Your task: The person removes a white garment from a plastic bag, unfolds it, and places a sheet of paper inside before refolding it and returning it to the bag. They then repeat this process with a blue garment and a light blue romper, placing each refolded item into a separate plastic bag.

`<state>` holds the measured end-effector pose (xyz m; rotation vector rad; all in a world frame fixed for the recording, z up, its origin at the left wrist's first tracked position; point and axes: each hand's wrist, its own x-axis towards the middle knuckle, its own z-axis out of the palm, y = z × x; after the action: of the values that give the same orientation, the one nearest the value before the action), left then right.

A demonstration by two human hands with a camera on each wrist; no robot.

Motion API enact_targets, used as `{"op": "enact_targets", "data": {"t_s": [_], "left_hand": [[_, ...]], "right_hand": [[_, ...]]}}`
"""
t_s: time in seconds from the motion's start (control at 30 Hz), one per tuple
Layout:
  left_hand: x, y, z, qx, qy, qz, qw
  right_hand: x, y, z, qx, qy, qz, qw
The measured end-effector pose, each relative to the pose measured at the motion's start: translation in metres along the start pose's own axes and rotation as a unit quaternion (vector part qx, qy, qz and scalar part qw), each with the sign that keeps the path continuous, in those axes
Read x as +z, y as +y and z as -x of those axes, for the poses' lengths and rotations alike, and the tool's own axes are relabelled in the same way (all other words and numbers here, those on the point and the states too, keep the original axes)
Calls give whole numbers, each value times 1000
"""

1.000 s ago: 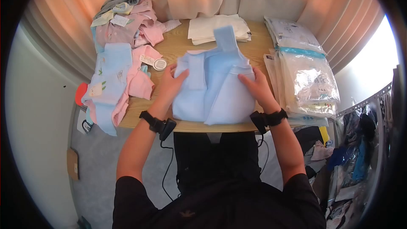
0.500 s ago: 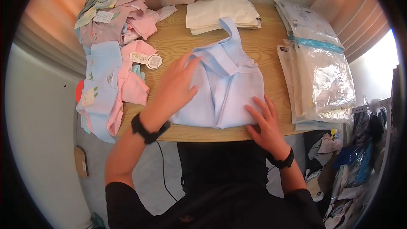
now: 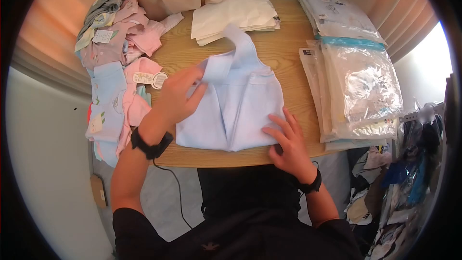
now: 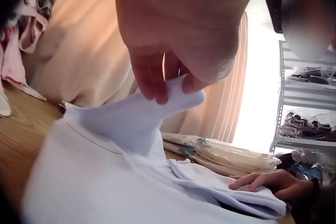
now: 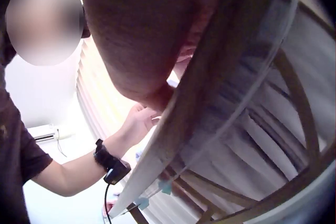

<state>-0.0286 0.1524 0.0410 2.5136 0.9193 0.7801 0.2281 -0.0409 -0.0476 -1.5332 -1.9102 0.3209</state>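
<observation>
A light blue garment (image 3: 255, 110) lies folded near the front edge of the wooden table, a narrow band of its cloth sticking up at the far end. At its upper left, my left hand (image 3: 178, 97) pinches a flap of the cloth. The left wrist view shows the fingertips (image 4: 160, 95) and thumb holding that raised flap (image 4: 131, 116) above the rest of the garment. My right hand (image 3: 291, 147) rests on the garment's lower right corner with fingers spread. In the right wrist view the table edge hides most of this hand's fingers.
Left on the table is a heap of pink, grey and blue clothes (image 3: 108, 91) with paper tags. White sheets (image 3: 231, 17) lie at the back. Clear plastic packages (image 3: 361, 86) are stacked at the right. Beside the table stands a rack of bagged items (image 3: 409, 178).
The right hand has let go of the garment's right side and come down onto its lower corner. The left hand has taken hold of the upper flap and drawn it leftward.
</observation>
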Motion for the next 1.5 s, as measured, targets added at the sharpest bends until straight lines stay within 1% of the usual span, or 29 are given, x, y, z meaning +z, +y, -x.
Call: {"op": "enact_targets", "data": {"t_s": [0.1,0.2,0.27,0.3,0.4,0.47,0.53,0.6,0.67,0.77,0.8,0.87,0.9,0.97,1.0,1.03,1.1,1.13,1.23,1.3,1.37,1.4,1.47,1.5], "left_hand": [[-5,-15,33,109,-54,-39,992],[4,-22,65,59,-102,-76,990],[8,-18,79,29,-83,-72,994],[11,-16,83,15,-74,-69,995],[11,2,89,-107,-76,52,990],[19,7,93,-160,-62,135,976],[25,11,93,-193,-40,190,962],[30,14,94,-216,-13,220,951],[35,8,94,-226,-12,200,953],[36,1,83,-266,-7,185,946],[38,0,79,-284,-6,185,941],[43,-9,72,-264,9,189,946],[44,-13,71,-254,18,192,948],[45,-14,77,-289,47,277,915],[47,-13,81,-306,58,317,896],[45,-8,85,-302,83,363,878],[41,5,93,-290,133,450,834],[43,5,98,-285,130,427,848],[45,8,116,-285,114,339,889],[39,18,121,-297,96,259,914],[33,19,131,-250,113,143,951],[31,19,134,-226,121,84,963],[35,19,137,-247,145,106,952],[37,18,138,-256,159,116,946]], "right_hand": [[-3,-4,-4,3,0,-18,1000],[-3,-1,-2,2,23,-40,999],[-5,-2,-4,11,51,-57,997],[-10,-6,-8,12,51,-71,996],[-34,-28,-32,31,40,-128,991],[-45,-42,-66,54,30,-181,982],[-41,-44,-100,51,19,-165,985],[-13,-27,-138,3,52,-93,994],[13,-12,-171,63,13,-53,997],[48,16,-209,152,-47,-94,983],[44,12,-212,165,-79,-134,974],[26,-3,-215,192,-143,-212,947],[17,-10,-210,172,-118,-244,947],[-1,-23,-183,132,-68,-307,940],[-7,-25,-167,109,-35,-274,955],[-11,-25,-149,89,-1,-240,967],[-13,-26,-109,99,9,-187,977],[-13,-27,-93,102,15,-161,982],[-8,-37,-61,121,-44,-70,989],[-5,-43,-45,124,-23,-10,992],[0,-47,-37,126,0,47,991],[2,-48,-36,137,12,21,990],[4,-50,-33,159,34,-28,986],[5,-53,-33,147,20,3,989]]}}
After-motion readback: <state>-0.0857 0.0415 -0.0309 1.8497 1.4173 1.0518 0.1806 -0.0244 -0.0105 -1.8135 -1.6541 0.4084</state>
